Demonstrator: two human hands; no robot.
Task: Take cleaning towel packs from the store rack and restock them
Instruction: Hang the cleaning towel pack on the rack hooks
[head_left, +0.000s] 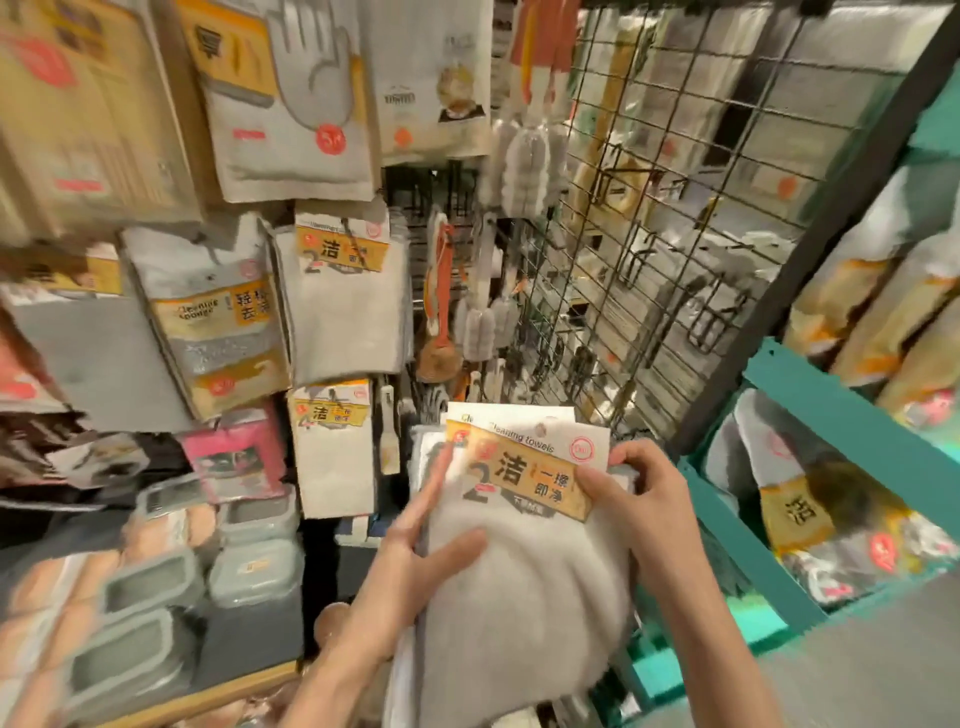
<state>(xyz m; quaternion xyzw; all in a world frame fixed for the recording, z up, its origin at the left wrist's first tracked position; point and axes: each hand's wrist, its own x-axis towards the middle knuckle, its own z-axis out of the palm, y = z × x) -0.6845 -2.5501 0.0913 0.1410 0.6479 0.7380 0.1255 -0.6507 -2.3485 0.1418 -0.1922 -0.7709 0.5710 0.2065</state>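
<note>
Far left on rack, matching towel packs (347, 291) hang. L hand (415, 551) lies near-centre, thumb and straight fingers pinching the held stack of cleaning towel packs (524, 545). R hand (639, 499) pinches its header card; long axis runs near-to-far, hooks far-left, likely L-hand side.

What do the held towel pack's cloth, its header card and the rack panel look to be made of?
Cloth: soft grey fleecy fabric, likely microfibre, with a fuzzy matte nap. Header card: printed paperboard, flat with crisp edges. Rack panel: dark metal wire grid, probably coated.

grey towel pack (524, 587), orange-white label (530, 467)
</note>
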